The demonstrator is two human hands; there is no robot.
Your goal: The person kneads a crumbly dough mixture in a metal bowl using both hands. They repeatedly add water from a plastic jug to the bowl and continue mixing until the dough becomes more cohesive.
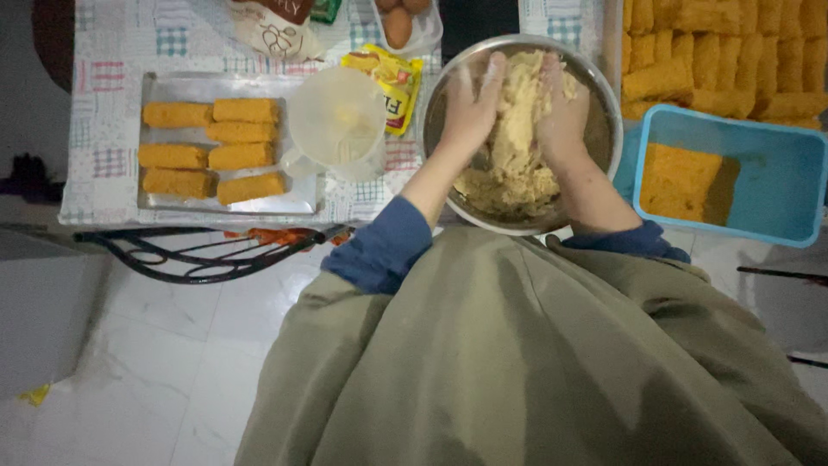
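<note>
Obscured items first. The far edge of the frame cuts off a paper bag (274,26), a clear tub of eggs (404,22) and a large tray of breaded sticks (724,56) at far right. A yellow packet (390,82) lies partly behind a translucent measuring jug (335,125); its contents cannot be made out. The near rim of the steel bowl (604,103) is hidden by the forearms and the olive garment covering the lap. The fingertips of both hands are sunk in or blurred against the mixture, so finger detail is unclear.

The pale dough (517,138) is a coarse, lumpy, yellowish mass. It sits inside the steel bowl on the bench (108,129), centre of scene, heaped up between the palms with a lower spread towards the near side.

The left hand (470,108) presses flat against the left side of the heap, fingers extended. The right hand (562,112) presses against the right side. Each grip is wide, palms cupping the dough rather than closing round it.

To the left, a metal tray (297,200) carries six breaded sticks in two columns. To the right, a blue tub (776,185) holds orange crumbs.
</note>
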